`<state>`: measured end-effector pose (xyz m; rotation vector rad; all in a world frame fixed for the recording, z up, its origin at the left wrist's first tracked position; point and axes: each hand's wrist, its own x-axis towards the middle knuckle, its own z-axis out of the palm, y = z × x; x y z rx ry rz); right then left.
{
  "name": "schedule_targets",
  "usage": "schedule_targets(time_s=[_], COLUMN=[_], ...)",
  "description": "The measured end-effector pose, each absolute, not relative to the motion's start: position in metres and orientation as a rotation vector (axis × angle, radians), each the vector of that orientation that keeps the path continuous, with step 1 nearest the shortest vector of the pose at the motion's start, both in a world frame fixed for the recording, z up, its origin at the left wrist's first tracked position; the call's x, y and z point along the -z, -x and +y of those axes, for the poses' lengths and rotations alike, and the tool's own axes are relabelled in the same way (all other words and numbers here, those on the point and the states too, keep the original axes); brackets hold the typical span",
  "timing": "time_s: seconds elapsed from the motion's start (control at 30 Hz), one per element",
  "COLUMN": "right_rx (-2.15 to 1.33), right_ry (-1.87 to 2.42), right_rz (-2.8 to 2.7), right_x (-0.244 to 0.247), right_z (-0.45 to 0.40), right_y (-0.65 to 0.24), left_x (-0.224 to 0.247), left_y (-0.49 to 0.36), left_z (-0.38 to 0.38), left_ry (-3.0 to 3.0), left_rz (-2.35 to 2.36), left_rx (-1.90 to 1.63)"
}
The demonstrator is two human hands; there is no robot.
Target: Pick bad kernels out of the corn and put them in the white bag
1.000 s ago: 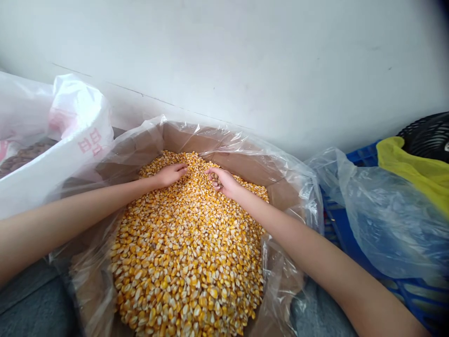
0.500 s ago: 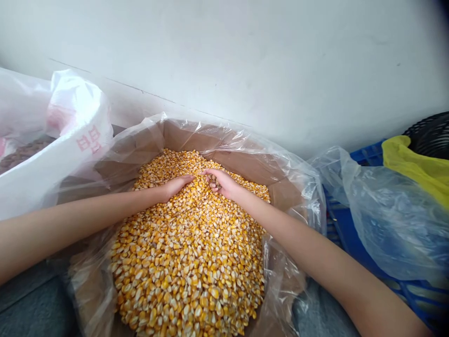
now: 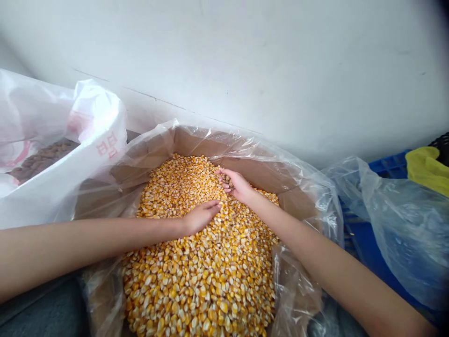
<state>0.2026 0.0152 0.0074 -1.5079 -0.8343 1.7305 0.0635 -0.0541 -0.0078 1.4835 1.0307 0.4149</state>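
**Your left hand (image 3: 201, 217) and right hand (image 3: 236, 185) are in a deep heap of maize kernels (image 3: 196, 276)**

A white wall (image 3: 280, 70) rises behind a cardboard box (image 3: 196, 145) lined with a clear plastic liner (image 3: 308, 196). At 10 o'clock sits a white woven sack (image 3: 101, 145) of brown beans (image 3: 42, 161); at 2 to 3 o'clock, a blue plastic crate (image 3: 389, 166) with a clear bag (image 3: 403, 234) and a yellow bag (image 3: 426, 168). The kernels fill the box's centre, so much of the heap remains. Your left hand lies open on it. Your right hand, just apart, is cupped with its fingertips (image 3: 220, 172) among the kernels; you cannot tell whether it holds any.
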Motion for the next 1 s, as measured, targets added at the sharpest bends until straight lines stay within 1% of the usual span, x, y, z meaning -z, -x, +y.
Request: schedule_targets(time_s=[0.2,0.43,0.53,0.6,0.67,0.73,0.77,0.87,1.0], right_rx=[-1.771,-1.827,-1.907,-1.925,-1.903,-1.89,-1.894,-1.899,-1.881], right_ry=[1.506,1.517,1.538,1.539,1.516,1.517,1.534,1.584,1.591], right_rz=[-0.924,-0.912,-0.946,-1.008,-1.05,-1.086,-1.107,-1.187,-1.204], right_x=[-0.008,-0.01,-0.008,-0.004,0.0,0.002,0.003,0.001,0.001], right_z=[0.008,0.005,0.003,0.001,0.0,-0.002,-0.003,-0.004,-0.006], right_y=[-0.194,-0.192,-0.191,-0.191,-0.189,-0.188,-0.187,-0.186,-0.187], left_x=[-0.013,-0.022,-0.03,-0.036,-0.036,-0.03,-0.024,0.001,0.032], left_y=[-0.072,-0.075,-0.076,-0.074,-0.066,-0.051,-0.042,-0.009,0.015], left_z=[-0.078,-0.094,-0.09,-0.074,-0.047,-0.012,0.005,0.046,0.059], left_ry=[-1.741,-2.011,-2.024,-1.969,-1.904,-1.871,-1.889,-2.043,-2.372], left_rz=[0.986,0.809,0.601,0.536,0.656,0.907,1.02,1.286,1.297], left_rx=[-0.377,-0.368,-0.364,-0.419,-0.564,-0.737,-0.765,-0.648,-0.446])
